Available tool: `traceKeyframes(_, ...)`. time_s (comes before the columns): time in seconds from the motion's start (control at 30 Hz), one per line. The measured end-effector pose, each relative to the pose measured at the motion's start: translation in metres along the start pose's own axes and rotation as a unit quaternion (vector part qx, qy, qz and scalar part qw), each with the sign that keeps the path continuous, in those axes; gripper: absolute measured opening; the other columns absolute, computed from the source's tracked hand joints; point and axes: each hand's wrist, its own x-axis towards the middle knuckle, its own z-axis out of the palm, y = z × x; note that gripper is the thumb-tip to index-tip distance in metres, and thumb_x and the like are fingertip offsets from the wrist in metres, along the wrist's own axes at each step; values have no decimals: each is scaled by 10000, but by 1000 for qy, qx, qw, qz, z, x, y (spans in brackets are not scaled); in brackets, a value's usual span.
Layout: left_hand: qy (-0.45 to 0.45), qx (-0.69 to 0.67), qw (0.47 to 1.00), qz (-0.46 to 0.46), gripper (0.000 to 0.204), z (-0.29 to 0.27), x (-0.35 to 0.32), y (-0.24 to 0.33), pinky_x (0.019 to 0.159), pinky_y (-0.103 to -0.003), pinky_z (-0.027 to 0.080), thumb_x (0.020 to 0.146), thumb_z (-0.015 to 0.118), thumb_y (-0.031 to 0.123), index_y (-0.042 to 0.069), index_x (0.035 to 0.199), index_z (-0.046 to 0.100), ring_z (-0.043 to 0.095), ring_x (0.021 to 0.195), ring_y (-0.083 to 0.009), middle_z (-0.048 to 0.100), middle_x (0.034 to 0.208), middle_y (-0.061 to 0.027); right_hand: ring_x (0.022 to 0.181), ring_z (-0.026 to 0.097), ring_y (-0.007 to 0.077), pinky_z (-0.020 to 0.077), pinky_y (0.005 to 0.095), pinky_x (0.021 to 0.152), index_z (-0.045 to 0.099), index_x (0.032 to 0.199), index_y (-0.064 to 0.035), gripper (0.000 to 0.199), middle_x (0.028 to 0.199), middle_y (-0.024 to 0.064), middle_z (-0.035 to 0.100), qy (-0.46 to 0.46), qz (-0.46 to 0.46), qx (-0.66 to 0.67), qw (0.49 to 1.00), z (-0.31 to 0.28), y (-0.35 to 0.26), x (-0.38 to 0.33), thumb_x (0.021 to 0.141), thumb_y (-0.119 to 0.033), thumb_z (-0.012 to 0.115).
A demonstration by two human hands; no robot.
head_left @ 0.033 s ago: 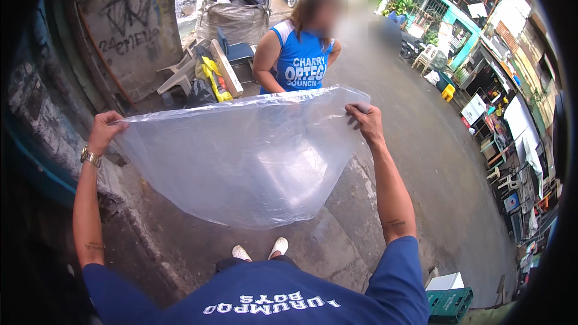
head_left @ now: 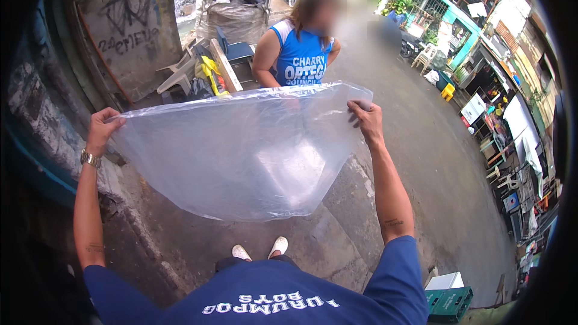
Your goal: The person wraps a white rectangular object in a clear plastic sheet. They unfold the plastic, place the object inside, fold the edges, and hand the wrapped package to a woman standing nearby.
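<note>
A large clear plastic bag (head_left: 229, 150) hangs stretched out in front of me, its upper edge nearly level and its lower part bulging and catching the light. At its upper left corner my left hand (head_left: 103, 132) pinches the edge between thumb and fingers. My right hand (head_left: 368, 124) grips the same edge near the upper right corner, a short flap of film sticking out past it. The bag touches nothing below. I cannot tell whether its two layers are apart along the top.
Just beyond the bag stands a person in a blue and white top (head_left: 301, 54). White plastic chairs (head_left: 180, 72), a wooden plank (head_left: 226, 66) and filled sacks (head_left: 232, 24) are at the far left. A green crate (head_left: 448, 304) sits at the near right. Stalls line the right side.
Both hands and the bag have risen slightly, and the bag's lower edge sits a little higher. The grip of each hand is unchanged.
</note>
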Motion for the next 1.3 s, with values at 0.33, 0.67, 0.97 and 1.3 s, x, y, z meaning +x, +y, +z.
traceKeyframes(0.33, 342, -66, 937, -4, 194, 156, -115, 175, 676, -211, 420, 956, 745, 121, 8, 856, 623, 512, 718, -59, 616, 781, 25, 698, 665, 128, 515, 276, 596, 732, 1161, 10, 215, 882, 84, 715, 144, -168, 6, 975, 99, -87, -175, 1034, -132, 631)
traceKeyframes(0.67, 160, -208, 963, 67, 122, 266, -153, 187, 674, -288, 538, 1008, 673, 131, 9, 1008, 670, 666, 869, -134, 692, 964, -63, 1150, 610, 369, 545, 418, 909, 654, 1335, -3, 519, 1349, 204, 587, -46, -320, -3, 946, 185, -109, -256, 819, 47, 666)
traceKeyframes(0.97, 64, -186, 978, 70, 432, 259, -161, 184, 736, -263, 535, 1053, 626, 264, -23, 1377, 616, 663, 928, -127, 729, 1166, -146, 1246, 508, 415, 509, 462, 989, 509, 1433, 64, 628, 1499, 222, 397, -132, -246, -55, 959, 192, -118, -256, 876, -140, 715)
traceKeyframes(1.3, -35, -198, 977, 74, 368, 189, -114, 160, 869, -257, 502, 1091, 546, 288, -15, 1238, 695, 647, 948, -104, 754, 1042, -65, 1200, 608, 368, 475, 448, 1052, 706, 1254, -29, 472, 1277, 199, 663, -97, -304, -223, 921, 81, -172, -49, 905, -345, 741)
